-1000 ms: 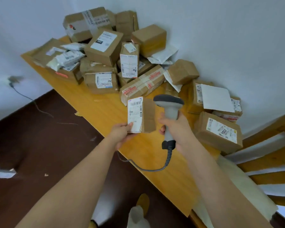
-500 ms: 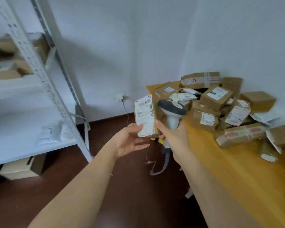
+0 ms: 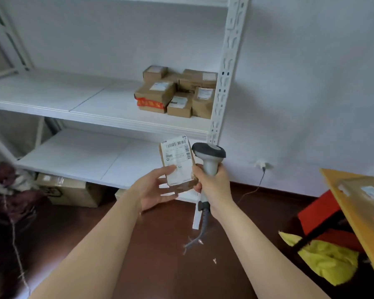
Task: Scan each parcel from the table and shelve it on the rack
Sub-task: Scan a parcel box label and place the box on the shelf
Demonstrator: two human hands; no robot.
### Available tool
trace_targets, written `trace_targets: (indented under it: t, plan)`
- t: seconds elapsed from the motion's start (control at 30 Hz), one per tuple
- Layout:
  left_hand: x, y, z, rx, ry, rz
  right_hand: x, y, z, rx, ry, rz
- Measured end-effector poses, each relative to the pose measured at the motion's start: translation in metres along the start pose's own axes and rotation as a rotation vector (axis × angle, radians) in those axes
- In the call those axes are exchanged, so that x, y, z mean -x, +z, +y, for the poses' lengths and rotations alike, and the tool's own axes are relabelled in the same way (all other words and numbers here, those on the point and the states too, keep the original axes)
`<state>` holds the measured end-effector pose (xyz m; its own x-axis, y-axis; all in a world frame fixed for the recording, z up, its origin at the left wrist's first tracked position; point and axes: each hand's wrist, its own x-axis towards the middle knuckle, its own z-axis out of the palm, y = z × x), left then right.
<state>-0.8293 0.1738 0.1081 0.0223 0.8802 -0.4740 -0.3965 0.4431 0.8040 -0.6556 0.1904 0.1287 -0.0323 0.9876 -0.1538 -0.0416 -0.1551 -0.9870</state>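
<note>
Parcel (image 3: 177, 161) is up in front of the rack (image 3: 228, 67), label facing me. Left hand (image 3: 158, 188) only has it by the bottom edge w/ thumb on the label and fingers mostly straight underneath, so a pretty loose hold imo. Right hand (image 3: 212, 184) is wrapped tight round the scanner (image 3: 209, 157) handle, right beside the box. Risks: the box could slip out on the reach to the shelf, the scanner cable (image 3: 200, 231) dangling to the floor could snag, and the stacked boxes (image 3: 177, 91) by the upright could get knocked if it's shoved in there.
</note>
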Motion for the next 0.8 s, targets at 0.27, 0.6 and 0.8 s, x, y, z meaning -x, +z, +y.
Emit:
trace_targets:
  t: [0.27,0.6,0.8]
  plan:
    - [-0.108,-0.035,0.091,-0.016,0.097,0.143,-0.133,0.072,-0.014,0.077,-0.073,0.028]
    - [-0.248,-0.002,0.166,-0.306,0.003,0.041,-0.259,0.082,-0.040,0.205,-0.118,0.212]
    - [-0.293,0.030,0.177,-0.438,0.001,-0.052,-0.279,0.074,-0.030,0.324,-0.158,0.304]
